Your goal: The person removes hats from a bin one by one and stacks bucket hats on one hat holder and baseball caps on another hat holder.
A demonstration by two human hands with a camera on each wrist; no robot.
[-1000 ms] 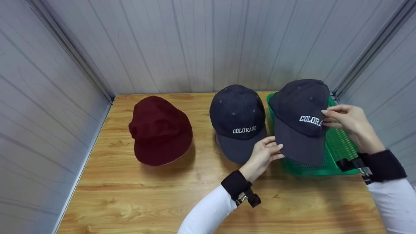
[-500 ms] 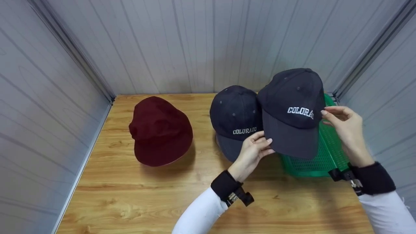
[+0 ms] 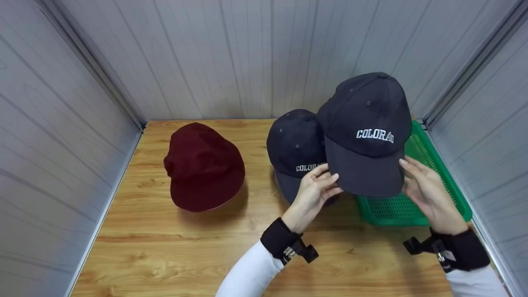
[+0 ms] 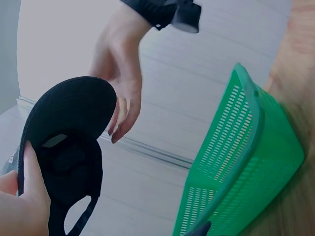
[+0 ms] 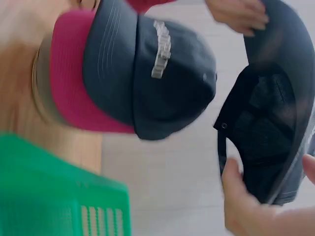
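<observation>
Above the table I hold a dark navy cap (image 3: 365,123) with white COLORADO lettering, brim toward me. My left hand (image 3: 328,179) pinches the brim's left edge, thumb underneath (image 4: 32,196). At the brim's right edge my right hand (image 3: 406,169) grips with its thumb (image 5: 241,196) below. Both wrist views show the cap's dark underside (image 4: 64,142) (image 5: 275,113). A second, matching COLORADO cap (image 3: 295,144) lies on the table just left of and partly behind the held one; its under-brim is pink (image 5: 74,88).
A maroon cap (image 3: 204,165) lies at the table's left. A green perforated basket (image 3: 429,165) stands at the right, against the wall, below the held cap. Grey panel walls close in the wooden table (image 3: 165,247) on three sides.
The held cap has risen and shifted left, away from the basket. My right hand left the crown's side and dropped to the brim's right edge. The left hand kept its grip.
</observation>
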